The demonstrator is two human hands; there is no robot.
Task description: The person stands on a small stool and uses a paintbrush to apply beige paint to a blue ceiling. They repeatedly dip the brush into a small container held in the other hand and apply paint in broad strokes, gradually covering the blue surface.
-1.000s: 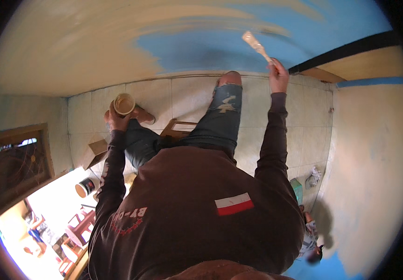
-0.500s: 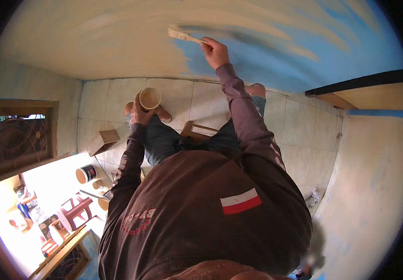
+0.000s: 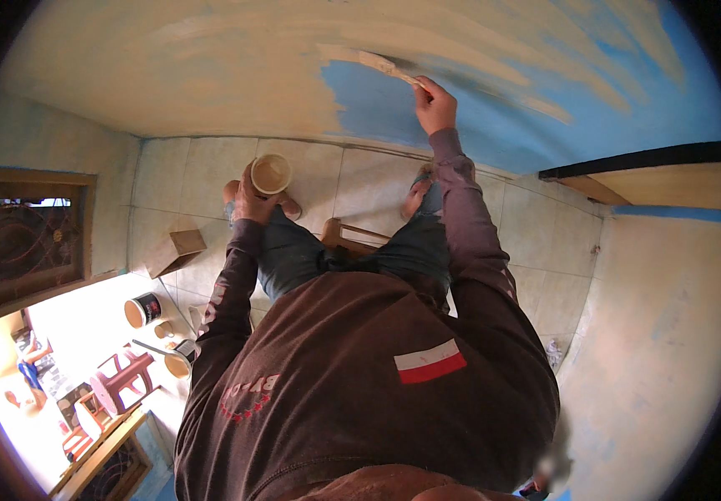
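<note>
My right hand (image 3: 436,105) grips the handle of a paintbrush (image 3: 377,63), its fingers closed round it. The bristles rest against the wall (image 3: 210,75), along the upper border of a bare blue patch (image 3: 377,100) amid beige paint. Held low over my left knee is a round tub of beige paint (image 3: 272,173). My left hand (image 3: 250,201) clasps the tub's side, the fingers partly hidden behind it.
Between my legs is a wooden stool (image 3: 352,235). A wooden box (image 3: 179,249) stands on the tiled floor (image 3: 377,171) to the left. Farther left, beyond the doorway, are a paint bucket (image 3: 141,311) and a pink chair (image 3: 122,380). A dark-edged shelf (image 3: 644,163) juts out at right.
My right hand and the paintbrush have moved right along the wall. Beige now shows above the blue patch where the brush passed. My left hand still holds the tub.
</note>
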